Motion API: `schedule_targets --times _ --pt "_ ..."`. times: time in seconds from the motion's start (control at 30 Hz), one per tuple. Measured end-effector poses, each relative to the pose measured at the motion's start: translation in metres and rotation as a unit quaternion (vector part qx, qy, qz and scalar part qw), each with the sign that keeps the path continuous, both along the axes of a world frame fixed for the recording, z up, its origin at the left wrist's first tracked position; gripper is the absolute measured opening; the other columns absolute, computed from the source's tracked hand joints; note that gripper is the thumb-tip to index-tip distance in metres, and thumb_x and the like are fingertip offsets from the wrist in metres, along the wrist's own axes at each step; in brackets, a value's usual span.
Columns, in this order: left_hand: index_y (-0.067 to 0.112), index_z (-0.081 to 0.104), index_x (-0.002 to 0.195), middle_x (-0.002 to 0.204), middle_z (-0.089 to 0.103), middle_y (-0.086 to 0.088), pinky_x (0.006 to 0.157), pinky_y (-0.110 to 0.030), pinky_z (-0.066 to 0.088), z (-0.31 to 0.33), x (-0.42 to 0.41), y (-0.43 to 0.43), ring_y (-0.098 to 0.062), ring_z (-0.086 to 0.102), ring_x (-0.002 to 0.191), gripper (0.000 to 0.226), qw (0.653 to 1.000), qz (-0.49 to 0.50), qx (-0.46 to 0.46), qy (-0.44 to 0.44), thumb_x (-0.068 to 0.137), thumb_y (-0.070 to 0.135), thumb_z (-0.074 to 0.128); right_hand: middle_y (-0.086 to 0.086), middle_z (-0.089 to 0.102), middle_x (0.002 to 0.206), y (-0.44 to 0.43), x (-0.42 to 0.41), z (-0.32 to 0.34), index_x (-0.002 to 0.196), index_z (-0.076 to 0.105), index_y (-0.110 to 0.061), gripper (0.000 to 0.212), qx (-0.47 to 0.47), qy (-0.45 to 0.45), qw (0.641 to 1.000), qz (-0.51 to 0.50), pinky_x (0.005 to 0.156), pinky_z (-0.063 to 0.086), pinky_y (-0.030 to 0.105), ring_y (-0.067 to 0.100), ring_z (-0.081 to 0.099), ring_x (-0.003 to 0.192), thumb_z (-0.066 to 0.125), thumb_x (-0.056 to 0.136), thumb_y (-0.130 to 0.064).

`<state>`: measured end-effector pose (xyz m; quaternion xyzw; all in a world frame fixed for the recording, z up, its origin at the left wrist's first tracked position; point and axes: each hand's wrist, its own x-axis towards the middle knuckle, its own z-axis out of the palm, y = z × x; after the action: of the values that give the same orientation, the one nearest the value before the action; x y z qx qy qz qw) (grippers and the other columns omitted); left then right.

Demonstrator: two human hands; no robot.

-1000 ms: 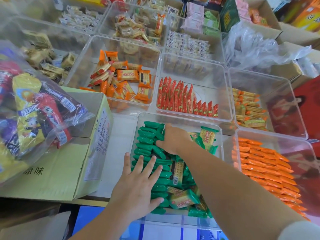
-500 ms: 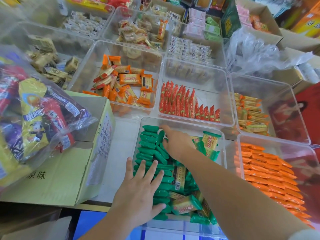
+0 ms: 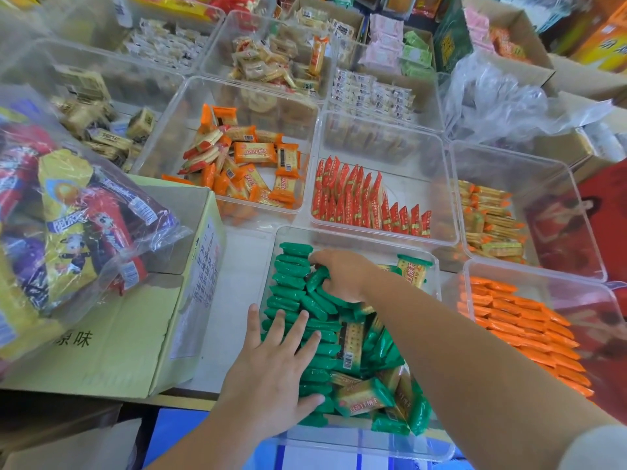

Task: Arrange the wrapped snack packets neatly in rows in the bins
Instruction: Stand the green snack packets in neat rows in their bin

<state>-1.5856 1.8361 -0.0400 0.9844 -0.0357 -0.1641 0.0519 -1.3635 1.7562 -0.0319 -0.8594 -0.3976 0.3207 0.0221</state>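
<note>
**Head view: right hand (image 3: 342, 276) closing on green packets (image 3: 318, 277) beside the row (image 3: 290, 283)**

I am watching both hands working inside the nearest clear bin (image 3: 366, 244). Half a second ago the right hand was reaching with straight fingers toward the far end of the row; now those fingers are curling down over a few slanted packets just under the palm, and the thumb is tucking in behind them. I am reading that as a grip forming, though I cannot tell how many packets are caught in it.

The left hand (image 3: 271, 378) is staying where it was, fingers spread flat and pressing on the near end of the same row, with its thumb touching the loose heap (image 3: 369, 395) on its thumb side. A cardboard box (image 3: 112, 337) is sitting well off its little-finger side.

For the task, this is looking like a shift from steadying the line to feeding it. The row beyond the left fingertips is standing on edge and tidy, while the packets under the right forearm are lying jumbled, so much of this bin is still needing sorting. I am expecting the gripped packets to need turning upright before they join the line.
</note>
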Motion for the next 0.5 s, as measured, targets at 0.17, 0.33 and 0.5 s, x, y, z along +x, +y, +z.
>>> schedule_targets --times 0.17,0.33,0.5 --pt "0.029 0.040 0.151 0.161 0.031 -0.011 0.109 -0.077 -0.010 -0.003 -0.001 0.000 -0.043 0.038 0.140 0.092 1.000 0.000 0.017 -0.001 0.080 0.086 0.029 0.009 0.043 0.133 -0.005 -0.004 0.000 0.137 0.055 -0.021 0.043 0.012 0.009 1.000 -0.015 0.092 0.042 0.032 0.031 0.057 0.111 0.054 0.096 -0.011" --pt "0.030 0.032 0.154 0.164 0.023 -0.010 0.109 -0.076 -0.013 -0.001 -0.001 0.000 -0.042 0.032 0.145 0.093 1.000 0.006 0.019 -0.002 0.080 0.087 0.024 0.012 0.053 0.126 -0.010 -0.015 0.005 0.121 0.052 -0.015 0.027 0.076 0.018 0.994 -0.073 0.090 0.046 0.037 0.030 0.055 0.108 0.061 0.096 -0.021" --pt "0.031 0.025 0.155 0.166 0.016 -0.008 0.107 -0.076 -0.017 -0.002 -0.001 0.000 -0.040 0.025 0.147 0.095 1.000 0.005 0.017 0.007 0.079 0.087 0.021 0.004 0.060 0.092 -0.024 -0.017 0.006 0.112 0.046 -0.017 0.019 0.119 0.001 0.971 -0.206 0.067 0.044 0.034 0.022 0.058 0.078 0.056 0.101 -0.029"
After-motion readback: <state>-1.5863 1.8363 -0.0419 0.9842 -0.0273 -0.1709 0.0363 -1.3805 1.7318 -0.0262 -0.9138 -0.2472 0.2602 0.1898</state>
